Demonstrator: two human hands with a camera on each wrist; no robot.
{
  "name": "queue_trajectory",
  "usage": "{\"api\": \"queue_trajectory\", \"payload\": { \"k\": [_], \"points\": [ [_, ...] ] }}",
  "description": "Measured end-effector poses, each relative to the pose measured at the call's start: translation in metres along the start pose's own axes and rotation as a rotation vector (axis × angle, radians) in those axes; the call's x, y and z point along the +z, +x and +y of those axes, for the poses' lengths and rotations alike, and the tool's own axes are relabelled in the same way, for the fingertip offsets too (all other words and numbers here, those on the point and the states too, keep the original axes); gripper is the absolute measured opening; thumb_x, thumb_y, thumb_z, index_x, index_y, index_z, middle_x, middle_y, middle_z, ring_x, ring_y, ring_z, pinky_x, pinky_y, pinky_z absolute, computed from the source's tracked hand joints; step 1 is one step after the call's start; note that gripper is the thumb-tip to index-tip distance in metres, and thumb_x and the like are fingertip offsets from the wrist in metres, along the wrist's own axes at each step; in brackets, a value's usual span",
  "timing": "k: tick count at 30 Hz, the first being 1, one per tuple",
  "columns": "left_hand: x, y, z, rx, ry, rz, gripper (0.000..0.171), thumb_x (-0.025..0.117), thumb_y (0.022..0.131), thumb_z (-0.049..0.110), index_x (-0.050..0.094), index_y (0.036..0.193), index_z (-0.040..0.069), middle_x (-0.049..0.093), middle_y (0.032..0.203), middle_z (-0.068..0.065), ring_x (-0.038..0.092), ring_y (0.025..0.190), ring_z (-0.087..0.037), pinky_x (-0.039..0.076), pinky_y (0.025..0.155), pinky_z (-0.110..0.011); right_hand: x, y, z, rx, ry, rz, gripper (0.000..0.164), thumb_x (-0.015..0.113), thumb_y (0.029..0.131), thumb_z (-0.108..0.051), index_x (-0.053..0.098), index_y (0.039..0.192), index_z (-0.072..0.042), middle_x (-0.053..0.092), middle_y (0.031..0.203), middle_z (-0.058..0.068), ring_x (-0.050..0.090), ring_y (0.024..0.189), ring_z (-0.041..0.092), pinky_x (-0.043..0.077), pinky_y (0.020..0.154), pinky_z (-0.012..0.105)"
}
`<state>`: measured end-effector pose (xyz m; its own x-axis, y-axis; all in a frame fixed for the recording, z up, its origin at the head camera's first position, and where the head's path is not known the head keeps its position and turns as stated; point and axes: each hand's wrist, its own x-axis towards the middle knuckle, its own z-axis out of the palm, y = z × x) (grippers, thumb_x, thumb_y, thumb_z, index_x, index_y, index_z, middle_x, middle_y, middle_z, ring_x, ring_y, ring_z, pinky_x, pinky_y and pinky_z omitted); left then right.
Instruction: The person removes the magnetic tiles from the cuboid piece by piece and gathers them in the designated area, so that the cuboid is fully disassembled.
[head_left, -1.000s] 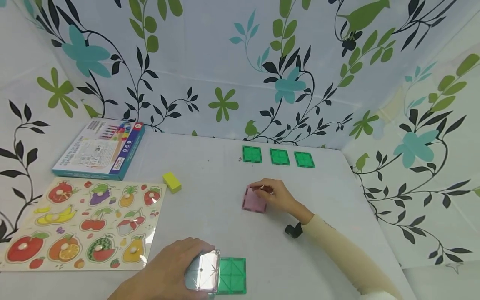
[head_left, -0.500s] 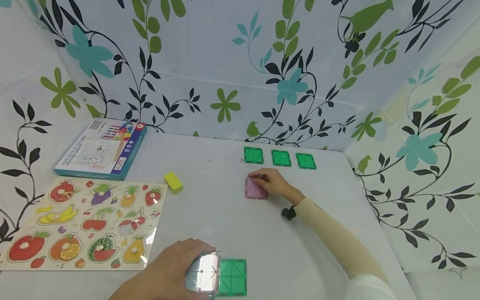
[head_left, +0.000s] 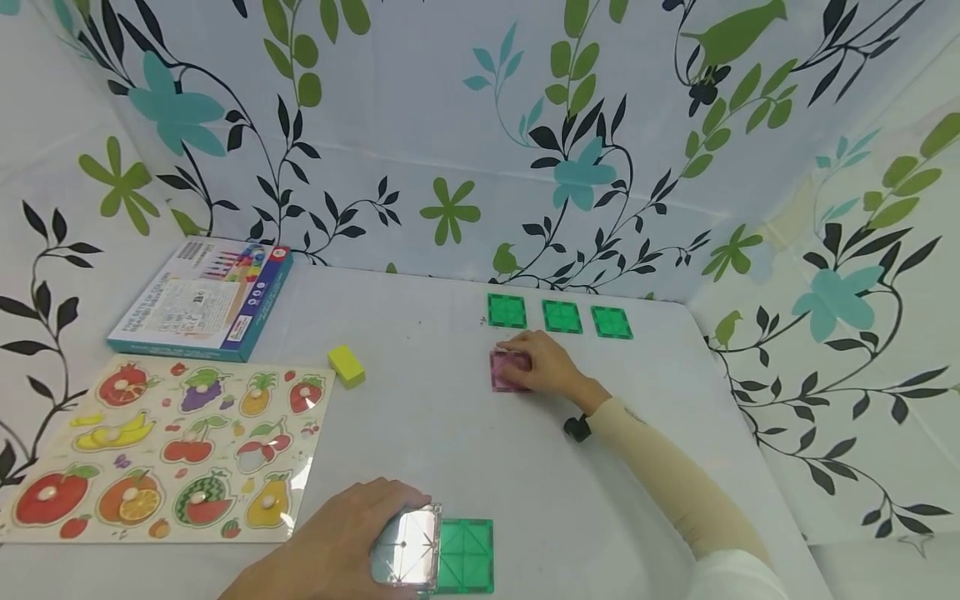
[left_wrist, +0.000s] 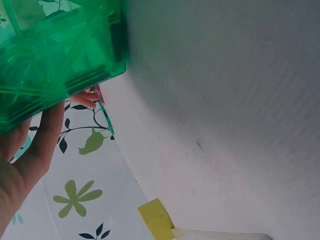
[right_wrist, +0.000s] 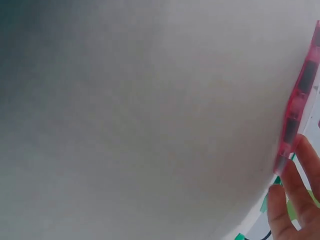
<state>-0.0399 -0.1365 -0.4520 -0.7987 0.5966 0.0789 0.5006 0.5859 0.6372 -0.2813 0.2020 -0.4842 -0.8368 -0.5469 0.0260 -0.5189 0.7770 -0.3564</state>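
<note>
Near the front edge my left hand [head_left: 337, 542] grips a stack of square magnetic tiles, with a clear tile [head_left: 408, 546] on top. A green tile [head_left: 465, 554] shows at the stack's right side, and green tiles [left_wrist: 55, 65] fill the corner of the left wrist view. Farther back, my right hand [head_left: 551, 367] has its fingers on a pink magnetic tile [head_left: 504, 377], covering its right part. In the right wrist view the pink tile [right_wrist: 299, 95] appears edge-on, close to the table, with fingertips [right_wrist: 287, 170] at its near end.
A green tile [head_left: 507, 310], another green tile [head_left: 562, 317] and a third green tile [head_left: 611, 322] lie in a row at the back. To the left are a yellow block [head_left: 346, 366], a fruit puzzle board [head_left: 161, 404] and a flat box [head_left: 198, 296]. Patterned cloth [head_left: 360, 125] hangs behind.
My right hand has carried the pink tile away from me, toward the green row, and the fingers now cover more of it. The left hand and its stack have stayed in place.
</note>
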Motion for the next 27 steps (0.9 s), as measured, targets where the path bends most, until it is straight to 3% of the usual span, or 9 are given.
{"api": "queue_trajectory", "payload": {
  "k": [5,9,16,23,27],
  "points": [
    [0.000,0.000,-0.001,0.011,0.009,0.007,0.076,0.083,0.073,0.065,0.056,0.133,0.027,0.064,0.123,0.015,0.054,0.103,-0.002,0.054,0.084,-0.028,-0.005,-0.004,-0.005,0.012,0.002,-0.066,0.060,0.079,0.086,-0.044,0.065,0.139,-0.020,0.060,0.138,0.009,0.054,0.122,0.026,0.054,0.097,0.044],
    [0.001,0.001,-0.001,0.026,0.027,0.025,0.076,0.084,0.072,0.064,0.057,0.132,0.026,0.064,0.123,0.015,0.056,0.103,-0.002,0.054,0.085,-0.029,-0.006,-0.005,-0.008,0.012,0.003,-0.066,0.058,0.079,0.087,-0.043,0.066,0.138,-0.019,0.060,0.138,0.008,0.054,0.123,0.026,0.055,0.099,0.045],
    [-0.001,0.001,0.000,-0.020,0.004,-0.020,0.077,0.083,0.072,0.065,0.056,0.134,0.027,0.063,0.126,0.015,0.055,0.106,-0.004,0.055,0.088,-0.030,-0.007,-0.002,-0.011,0.018,-0.035,-0.076,0.056,0.078,0.089,-0.041,0.065,0.139,-0.020,0.060,0.139,0.009,0.053,0.128,0.027,0.054,0.103,0.045],
    [0.001,0.001,-0.001,0.051,0.024,0.044,0.075,0.085,0.072,0.062,0.057,0.131,0.025,0.065,0.122,0.014,0.055,0.102,-0.002,0.054,0.083,-0.027,-0.006,-0.001,-0.012,0.031,-0.037,-0.086,0.058,0.077,0.089,-0.042,0.063,0.142,-0.020,0.058,0.141,0.010,0.053,0.128,0.029,0.054,0.103,0.047],
    [0.001,0.001,0.000,0.039,0.021,0.034,0.076,0.085,0.071,0.062,0.057,0.132,0.025,0.064,0.123,0.015,0.056,0.103,-0.002,0.054,0.085,-0.029,-0.006,-0.007,-0.015,0.028,-0.029,-0.048,0.062,0.077,0.088,-0.046,0.063,0.142,-0.020,0.058,0.141,0.010,0.053,0.127,0.028,0.054,0.101,0.047]
  ]
}}
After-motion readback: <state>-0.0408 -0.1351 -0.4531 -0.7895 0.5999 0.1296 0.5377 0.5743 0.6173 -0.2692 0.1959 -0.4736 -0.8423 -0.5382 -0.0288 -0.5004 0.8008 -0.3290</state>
